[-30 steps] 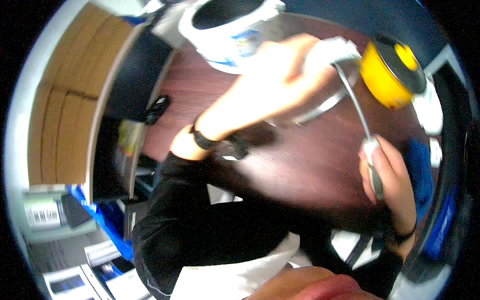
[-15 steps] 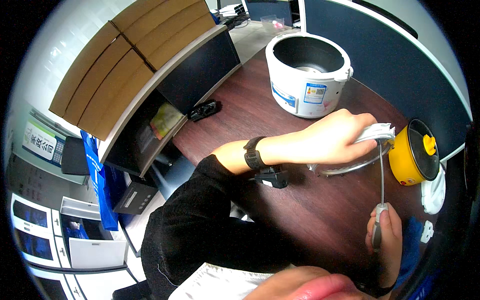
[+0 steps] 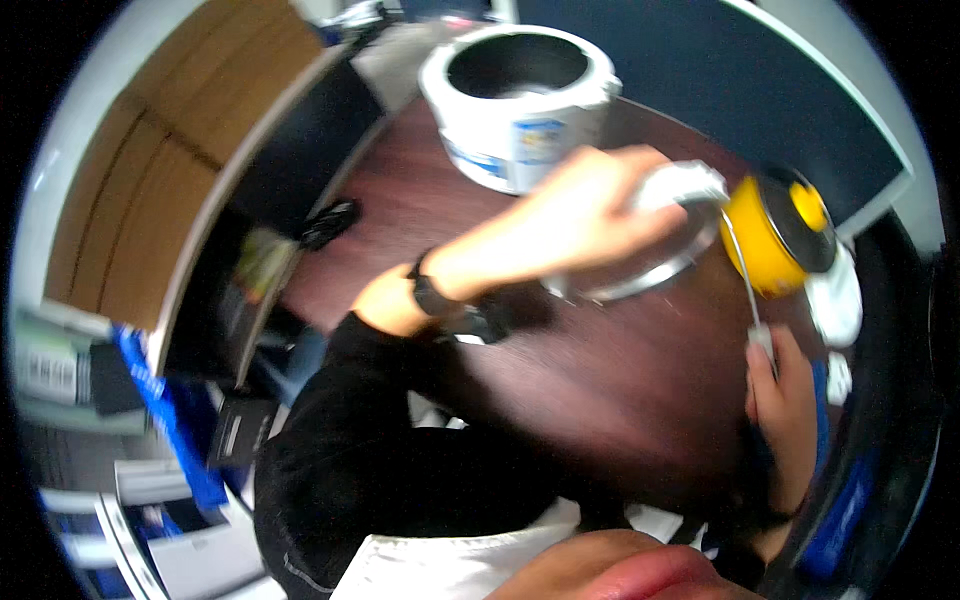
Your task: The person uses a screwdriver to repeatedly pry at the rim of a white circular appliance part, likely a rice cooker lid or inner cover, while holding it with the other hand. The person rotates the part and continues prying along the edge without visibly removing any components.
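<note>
My left hand (image 3: 590, 215) is closed on a white plastic lid part (image 3: 680, 182) with a shiny metal ring (image 3: 640, 283), held over the dark wooden desk (image 3: 620, 380). My right hand (image 3: 780, 400) grips the handle of a screwdriver (image 3: 761, 338); its long shaft reaches up to the white part beside my left fingers, though blur hides the exact tip. Just right of the lid stands a yellow pot with a black top (image 3: 765, 245). Behind my left hand is a white cooker body (image 3: 480, 140), uncovered, with a dark interior.
A white plastic piece (image 3: 835, 300) and a smaller one (image 3: 840, 375) lie at the right. A black object (image 3: 330, 222) sits on the left side. Dark partitions (image 3: 690, 75) border the desk; cardboard boxes (image 3: 150, 200) top the left cabinet. A blue bag (image 3: 170, 400) hangs below.
The whole view has shifted and blurred as my head moved. Both hands keep their holds on the lid part and screwdriver, with little clear change between them.
</note>
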Demonstrator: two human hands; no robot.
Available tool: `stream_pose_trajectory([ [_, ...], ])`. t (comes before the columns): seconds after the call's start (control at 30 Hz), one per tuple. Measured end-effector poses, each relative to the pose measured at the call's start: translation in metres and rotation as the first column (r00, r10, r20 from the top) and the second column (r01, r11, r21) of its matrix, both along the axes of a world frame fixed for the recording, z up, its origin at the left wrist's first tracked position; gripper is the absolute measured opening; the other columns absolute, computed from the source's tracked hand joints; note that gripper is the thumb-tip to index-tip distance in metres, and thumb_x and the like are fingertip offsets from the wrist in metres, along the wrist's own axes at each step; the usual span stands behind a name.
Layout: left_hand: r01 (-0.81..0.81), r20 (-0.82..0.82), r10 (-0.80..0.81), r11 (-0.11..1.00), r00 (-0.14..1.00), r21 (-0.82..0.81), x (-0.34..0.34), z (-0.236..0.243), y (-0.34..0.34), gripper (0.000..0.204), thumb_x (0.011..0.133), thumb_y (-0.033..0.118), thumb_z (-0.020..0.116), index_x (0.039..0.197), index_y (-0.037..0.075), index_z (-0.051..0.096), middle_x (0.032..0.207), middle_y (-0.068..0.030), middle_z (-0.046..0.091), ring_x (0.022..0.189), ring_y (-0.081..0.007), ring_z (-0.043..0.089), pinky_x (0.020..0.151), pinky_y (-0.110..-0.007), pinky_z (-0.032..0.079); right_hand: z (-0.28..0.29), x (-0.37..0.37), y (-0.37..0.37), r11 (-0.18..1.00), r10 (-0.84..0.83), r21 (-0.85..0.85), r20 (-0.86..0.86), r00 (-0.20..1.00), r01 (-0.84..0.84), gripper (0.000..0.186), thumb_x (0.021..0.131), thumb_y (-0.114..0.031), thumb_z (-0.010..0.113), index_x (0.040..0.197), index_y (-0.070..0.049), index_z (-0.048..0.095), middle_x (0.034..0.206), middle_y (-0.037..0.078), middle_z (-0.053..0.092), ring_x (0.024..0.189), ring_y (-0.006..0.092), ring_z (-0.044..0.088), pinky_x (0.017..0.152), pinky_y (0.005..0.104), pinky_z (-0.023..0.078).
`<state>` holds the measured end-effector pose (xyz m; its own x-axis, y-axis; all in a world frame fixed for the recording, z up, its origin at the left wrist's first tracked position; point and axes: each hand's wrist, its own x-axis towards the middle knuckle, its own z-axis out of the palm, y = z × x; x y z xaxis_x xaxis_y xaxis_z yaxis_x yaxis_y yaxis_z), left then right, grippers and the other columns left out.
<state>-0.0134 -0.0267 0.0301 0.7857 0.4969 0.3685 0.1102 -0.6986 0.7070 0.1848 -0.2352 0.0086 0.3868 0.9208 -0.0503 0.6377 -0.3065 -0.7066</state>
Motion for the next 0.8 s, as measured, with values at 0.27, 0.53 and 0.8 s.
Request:
stream_pose_trajectory([
  [0.27,0.008,0.018,-0.003,0.967,1.0,-0.253,0.014,-0.013,0.008,0.036,0.089,0.026,0.061,0.111,-0.003,0.057,0.096,-0.0076,0.064,0.089,-0.0111,0.059,0.079,-0.023,0.046,-0.037,0.033,-0.007,0.983,-0.048,-0.15,0.355,0.934,0.108,0.035,0.085,-0.032,0.06,0.08,0.003,0.055,0.076,0.027,0.06,0.077,0.0427,0.059,0.067,0.0476,0.046],
  [0.53,-0.122,-0.483,0.077,0.991,0.872,-0.061,0.031,-0.057,0.053,0.042,0.09,0.036,0.054,0.112,0.001,0.058,0.095,-0.0154,0.065,0.088,-0.0183,0.062,0.079,-0.028,0.047,-0.051,0.042,0.003,0.939,0.134,-0.344,0.404,0.905,0.014,0.039,0.087,-0.031,0.057,0.078,0.006,0.055,0.068,0.025,0.059,0.064,0.0367,0.062,0.059,0.0416,0.047],
  [0.8,0.081,-0.506,0.009,0.984,0.862,0.156,0.026,-0.066,0.049,0.038,0.089,0.033,0.055,0.103,-0.002,0.061,0.089,-0.0174,0.065,0.085,-0.0276,0.063,0.077,-0.036,0.05,-0.05,0.045,0.004,0.928,0.092,-0.364,0.419,0.904,0.074,0.04,0.085,-0.036,0.057,0.082,0.004,0.06,0.078,0.027,0.061,0.079,0.0429,0.06,0.072,0.0492,0.047],
])
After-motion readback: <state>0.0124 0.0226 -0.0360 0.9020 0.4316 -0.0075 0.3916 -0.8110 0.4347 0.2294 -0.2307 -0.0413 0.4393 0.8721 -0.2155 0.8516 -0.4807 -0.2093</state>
